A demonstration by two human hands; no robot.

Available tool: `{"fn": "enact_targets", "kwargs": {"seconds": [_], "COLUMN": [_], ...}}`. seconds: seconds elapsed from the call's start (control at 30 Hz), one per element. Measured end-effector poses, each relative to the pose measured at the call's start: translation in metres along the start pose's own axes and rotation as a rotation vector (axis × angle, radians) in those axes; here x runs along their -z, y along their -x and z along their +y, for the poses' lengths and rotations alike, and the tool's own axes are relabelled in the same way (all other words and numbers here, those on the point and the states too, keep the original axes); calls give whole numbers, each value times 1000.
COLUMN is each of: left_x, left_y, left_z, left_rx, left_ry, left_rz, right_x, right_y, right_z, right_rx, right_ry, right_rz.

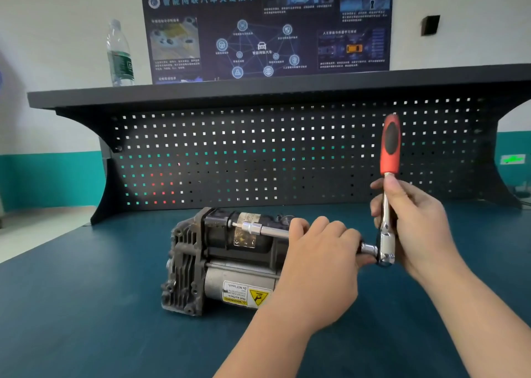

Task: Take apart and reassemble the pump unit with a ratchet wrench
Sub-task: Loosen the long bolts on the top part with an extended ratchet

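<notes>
The pump unit [221, 262] lay on its side on the blue bench top [71, 305], in front of the black pegboard [258, 153]. Its yellow label read "WARNING", "Hot surface" and "Do NOT touch". The left hand [319, 265] curled around the extension bar [270, 231], whose socket met the pump's upper body. The right hand [413, 222], just right of the pump, pinched the ratchet wrench [388, 193] by its metal shank, red handle upright. A water bottle [119, 54] stood on the shelf above.
</notes>
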State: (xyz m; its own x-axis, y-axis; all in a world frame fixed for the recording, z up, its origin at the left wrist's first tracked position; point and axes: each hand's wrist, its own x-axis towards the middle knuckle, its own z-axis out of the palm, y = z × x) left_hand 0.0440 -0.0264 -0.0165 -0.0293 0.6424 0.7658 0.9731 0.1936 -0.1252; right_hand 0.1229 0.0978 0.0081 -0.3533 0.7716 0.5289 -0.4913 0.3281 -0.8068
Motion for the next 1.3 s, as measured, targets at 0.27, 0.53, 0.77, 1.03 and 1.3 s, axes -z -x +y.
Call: {"fn": "enact_targets", "kwargs": {"seconds": [0.27, 0.53, 0.77, 1.03, 1.3], "left_x": [-3, 1, -1, -1, -7], "left_y": [0, -1, -1, -2, -2], "left_z": [0, -2, 1, -4, -3], "left_rx": [43, 24, 37, -3, 29], "left_ry": [36, 75, 31, -39, -44], "left_rz": [-3, -37, 32, -15, 72], "right_x": [-7, 3, -9, -2, -2], "right_y": [9, 0, 9, -5, 2], "right_z": [22, -4, 18, 5, 17], "right_rx": [-680, 34, -754, -125, -540], "right_ry": [-362, -19, -538, -250, -221], "right_rz": [-7, -120, -1, -56, 30]}}
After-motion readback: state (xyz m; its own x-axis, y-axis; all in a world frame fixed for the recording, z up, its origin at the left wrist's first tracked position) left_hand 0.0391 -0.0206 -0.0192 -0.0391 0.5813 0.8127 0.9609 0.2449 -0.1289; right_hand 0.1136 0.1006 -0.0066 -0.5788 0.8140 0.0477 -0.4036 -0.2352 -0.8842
